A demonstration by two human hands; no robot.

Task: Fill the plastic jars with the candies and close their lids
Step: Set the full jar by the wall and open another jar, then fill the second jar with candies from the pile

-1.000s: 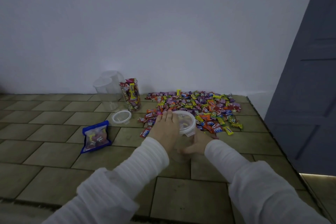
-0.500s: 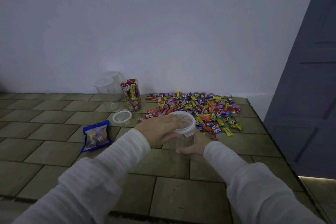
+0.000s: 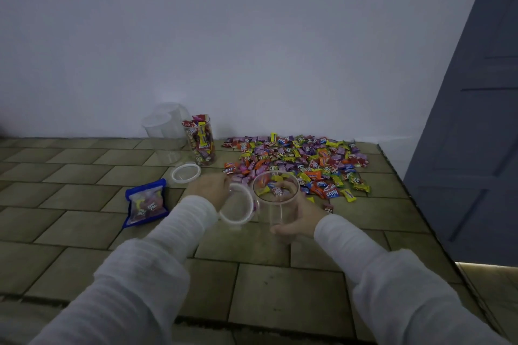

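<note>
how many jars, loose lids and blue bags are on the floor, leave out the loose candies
Plastic jars: 4, namely the open jar gripped by the right hand, the candy-filled jar and two empty lidded jars by the wall.
Loose lids: 2, namely one lid held by the left hand and one lid on the floor.
Blue bags: 1.
Total: 7

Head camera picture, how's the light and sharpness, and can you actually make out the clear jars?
Head view: dim, bluish, flat light with no hard shadows or glare; soft all over, candy wrappers smeared; wide-angle bend in the door edge. The clear jar in the right hand shows mainly by its rim, like the lid in the left hand; the empty jars nearly fade into the wall.
</note>
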